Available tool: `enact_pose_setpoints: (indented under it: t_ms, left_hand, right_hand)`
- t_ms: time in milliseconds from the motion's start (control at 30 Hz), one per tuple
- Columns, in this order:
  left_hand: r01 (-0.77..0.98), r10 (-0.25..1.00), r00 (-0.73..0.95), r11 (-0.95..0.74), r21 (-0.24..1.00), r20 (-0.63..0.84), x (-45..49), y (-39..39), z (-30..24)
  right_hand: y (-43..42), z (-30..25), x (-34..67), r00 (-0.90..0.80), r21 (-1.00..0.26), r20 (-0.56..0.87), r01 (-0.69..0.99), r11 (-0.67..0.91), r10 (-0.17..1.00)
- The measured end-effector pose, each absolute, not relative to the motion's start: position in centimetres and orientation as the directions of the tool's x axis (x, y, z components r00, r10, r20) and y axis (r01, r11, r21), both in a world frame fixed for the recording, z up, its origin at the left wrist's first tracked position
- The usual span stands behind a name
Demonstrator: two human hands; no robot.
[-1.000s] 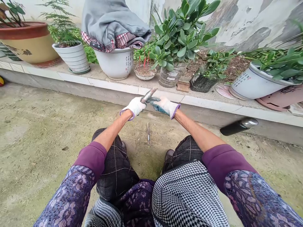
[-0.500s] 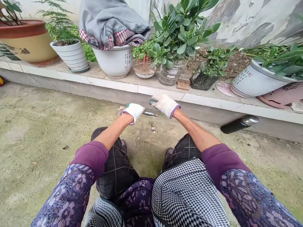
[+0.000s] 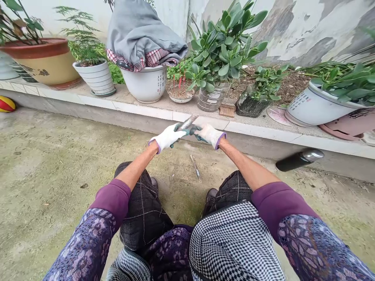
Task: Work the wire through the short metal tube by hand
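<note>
A short rod with a silvery, coil-like wrap (image 3: 187, 123) slants up and to the right between my hands. My left hand (image 3: 169, 136), in a white glove with green-grey fingertips, is closed around its lower part. Close against it on the right is my right hand (image 3: 209, 134), gloved the same way, its fingers bent together beside the rod. Whatever those fingers hold is hidden. On the ground below lies a thin stick with a silvery section (image 3: 195, 167), apart from both hands.
A tiled ledge (image 3: 125, 108) runs across in front, bearing potted plants, a white pot (image 3: 143, 84) with grey cloth on it, and a wooden brush (image 3: 227, 110). A black flask (image 3: 299, 160) lies against the ledge at right. A red-yellow ball (image 3: 6, 104) is far left.
My left hand has raised the rod and tilted its far end upward. My right hand has come down beside it, its fingers now meeting near the left hand.
</note>
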State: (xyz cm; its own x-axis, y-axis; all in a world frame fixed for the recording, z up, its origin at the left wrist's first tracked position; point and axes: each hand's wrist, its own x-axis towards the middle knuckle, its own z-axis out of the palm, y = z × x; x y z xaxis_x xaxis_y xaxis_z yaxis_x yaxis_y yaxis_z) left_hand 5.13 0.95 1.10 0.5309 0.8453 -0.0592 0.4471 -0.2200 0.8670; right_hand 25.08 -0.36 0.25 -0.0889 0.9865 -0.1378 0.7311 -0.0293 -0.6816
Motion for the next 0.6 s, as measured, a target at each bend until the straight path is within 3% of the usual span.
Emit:
enact_pose_setpoints:
  t_ms: [100,200,333,400,467,533,600]
  left_hand:
    - [0.345,0.89,0.443,-0.057,0.937,-0.109,4.7,0.8,1.7]
    - [0.291,0.913,0.389,0.002,0.957,-0.12,4.2,1.0,2.0]
    - [0.276,0.905,0.4,0.03,0.961,-0.144,3.2,1.0,2.2]
    - [0.365,0.906,0.408,-0.047,0.93,-0.114,2.8,0.7,2.4]
    - [0.564,0.894,0.442,-0.22,0.796,-0.066,2.7,0.3,2.6]
    - [0.76,0.855,0.515,-0.425,0.492,-0.056,3.0,-0.5,2.7]
    - [0.796,0.791,0.602,-0.586,0.149,-0.105,3.8,-1.6,2.6]
  right_hand:
    - [-1.2,1.1,24.4,-0.127,-0.708,-0.115,0.706,0.008,0.985]
    - [-2.3,1.5,23.6,-0.183,-0.668,-0.079,0.739,0.084,0.98]
    - [-3.8,2.2,23.1,-0.306,-0.509,-0.054,0.827,0.237,0.951]
    - [-4.7,2.8,23.0,-0.347,-0.412,-0.045,0.861,0.299,0.937]
    - [-5.6,3.6,22.8,-0.352,-0.333,-0.064,0.89,0.313,0.934]
    - [-6.4,4.2,22.8,-0.347,-0.261,-0.099,0.914,0.312,0.933]
    - [-6.9,4.5,23.2,-0.352,-0.206,-0.128,0.924,0.322,0.927]
